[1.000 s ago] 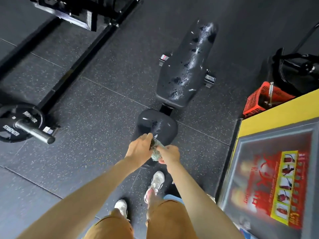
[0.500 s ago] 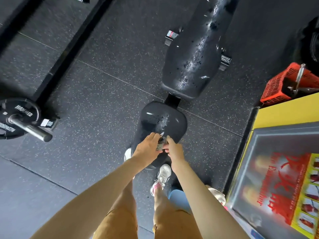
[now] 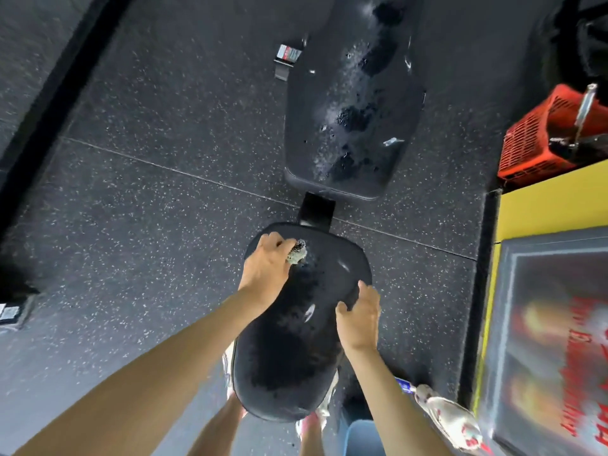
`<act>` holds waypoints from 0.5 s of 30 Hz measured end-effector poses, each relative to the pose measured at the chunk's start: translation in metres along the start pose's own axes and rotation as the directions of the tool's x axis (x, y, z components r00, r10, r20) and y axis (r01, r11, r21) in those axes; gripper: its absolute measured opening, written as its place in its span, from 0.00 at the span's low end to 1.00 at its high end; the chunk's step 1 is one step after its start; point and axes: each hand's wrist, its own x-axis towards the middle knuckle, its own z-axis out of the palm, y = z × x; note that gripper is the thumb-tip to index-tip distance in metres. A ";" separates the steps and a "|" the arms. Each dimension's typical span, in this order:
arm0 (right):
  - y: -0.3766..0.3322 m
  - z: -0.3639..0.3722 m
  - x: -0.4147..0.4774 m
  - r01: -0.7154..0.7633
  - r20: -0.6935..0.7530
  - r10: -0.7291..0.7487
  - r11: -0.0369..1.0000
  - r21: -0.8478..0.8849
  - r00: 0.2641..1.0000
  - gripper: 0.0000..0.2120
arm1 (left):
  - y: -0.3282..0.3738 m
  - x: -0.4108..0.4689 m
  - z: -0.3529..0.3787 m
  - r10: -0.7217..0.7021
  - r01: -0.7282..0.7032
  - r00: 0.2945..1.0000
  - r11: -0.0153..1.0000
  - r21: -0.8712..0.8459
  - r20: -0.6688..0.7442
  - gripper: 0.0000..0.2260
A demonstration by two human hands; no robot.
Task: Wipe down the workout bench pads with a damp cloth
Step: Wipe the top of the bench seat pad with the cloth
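Seat pad [image 3: 296, 340] lies low in the centre of the view, narrow end towards your feet at 6 o'clock, wide end at 12. Your left hand [image 3: 266, 269] sits at the pad's 11 o'clock corner, fingers curled round a bunched, pale speckled cloth [image 3: 297, 255]. The cloth sticks out past the fingertips and touches the pad surface. Your right hand [image 3: 358, 320] is at the pad's 3 o'clock edge: thumb lies on top of the pad and the fingers wrap over the rim, gripping it. The pad surface between the two hands is mottled dark, with a few bright glints. A black post [image 3: 316, 210] joins the seat pad to the back pad [image 3: 348, 103], which runs off towards 12 to 1 o'clock and carries a pale streak and dark blotches along its middle. Both pads stand over a dark speckled floor [image 3: 148, 225]. A red basket [image 3: 533, 139] is at 2 o'clock, and a yellow-edged poster [image 3: 543, 324] at 4 o'clock.
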 end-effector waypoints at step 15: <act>0.015 -0.014 0.081 -0.036 -0.034 0.044 0.978 0.204 0.998 0.25 | 0.021 0.064 0.068 0.174 -0.139 0.949 0.979 0.148 -0.262 0.24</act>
